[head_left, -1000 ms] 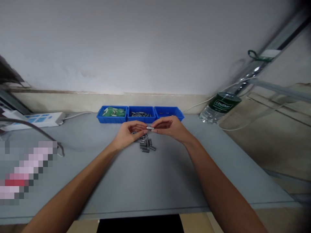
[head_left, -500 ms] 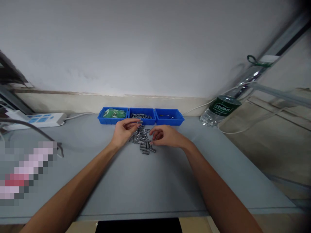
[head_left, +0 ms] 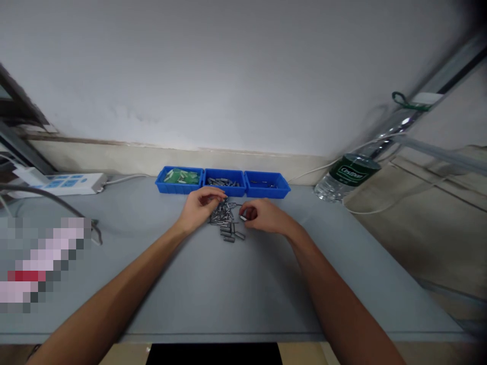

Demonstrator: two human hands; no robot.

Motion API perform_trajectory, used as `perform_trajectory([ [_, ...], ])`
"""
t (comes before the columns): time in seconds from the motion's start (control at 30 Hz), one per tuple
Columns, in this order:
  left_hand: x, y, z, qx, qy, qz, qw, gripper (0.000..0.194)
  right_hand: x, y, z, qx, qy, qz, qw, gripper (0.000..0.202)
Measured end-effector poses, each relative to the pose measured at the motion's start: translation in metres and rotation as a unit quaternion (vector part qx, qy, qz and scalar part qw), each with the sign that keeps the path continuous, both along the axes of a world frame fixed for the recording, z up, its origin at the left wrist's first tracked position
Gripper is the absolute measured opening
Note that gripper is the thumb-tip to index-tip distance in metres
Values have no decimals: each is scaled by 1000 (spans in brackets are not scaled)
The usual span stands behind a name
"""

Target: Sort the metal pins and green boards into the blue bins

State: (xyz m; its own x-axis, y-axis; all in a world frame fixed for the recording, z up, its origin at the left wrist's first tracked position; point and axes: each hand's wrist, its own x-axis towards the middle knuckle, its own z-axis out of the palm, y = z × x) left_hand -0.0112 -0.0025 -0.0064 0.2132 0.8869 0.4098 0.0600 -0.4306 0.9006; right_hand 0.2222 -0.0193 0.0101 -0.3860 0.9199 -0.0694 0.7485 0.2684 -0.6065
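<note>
My left hand (head_left: 197, 209) is pinched shut over the far side of a pile of small metal pins (head_left: 221, 214). At its fingertips a small dark metal part (head_left: 225, 198) shows, mostly covered by the fingers. To the right of the pile, my right hand (head_left: 266, 215) has its fingers curled around a short grey metal cylinder (head_left: 243, 218), one end of which catches the light. Several more loose grey cylinders (head_left: 229, 239) lie on the table just in front of the pins.
Behind the pile stand three blue bins: the left bin (head_left: 178, 189) has white pieces on green, the middle bin (head_left: 225, 191) grey metal parts, the right bin (head_left: 268, 192) a few thin pieces. A leaning water bottle (head_left: 348, 175) is at right, a power strip (head_left: 76, 183) at left.
My right hand has drawn slightly away to the right from the cylinders and now holds one. My left hand has lowered its fingertips toward the pins. The view has shifted a little.
</note>
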Motion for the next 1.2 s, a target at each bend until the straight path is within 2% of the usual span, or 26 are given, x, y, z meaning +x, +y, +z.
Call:
perform_trajectory([
  [0.13,1,-4,0,-22,12,-19,999,12,4,1,1,11,11,-27,1000,19],
  [0.23,2,-7,-1,-44,22,-30,998,14,3,2,1,-1,116,-42,992,17],
  [0.3,3,-9,0,-50,28,-36,998,16,2,1,2,-24,210,-40,977,16],
  [0.4,5,-11,1,-47,28,-46,997,21,-2,0,4,-63,309,-27,949,27],
  [0.57,4,-14,4,-62,41,-56,996,28,-5,0,6,-65,368,-24,927,35],
  [0.73,5,-14,6,-69,30,-80,994,25,-8,0,5,-58,363,-32,930,34],
  [0.93,1,-11,6,-130,8,-115,985,25,-11,-2,5,-61,354,-33,933,37],
  [1.03,-3,-5,3,-131,-17,-78,988,24,-8,-4,6,-44,314,-23,948,36],
  [1.2,-6,8,-5,-58,-76,2,995,28,-3,-8,11,-61,142,73,985,23],
])
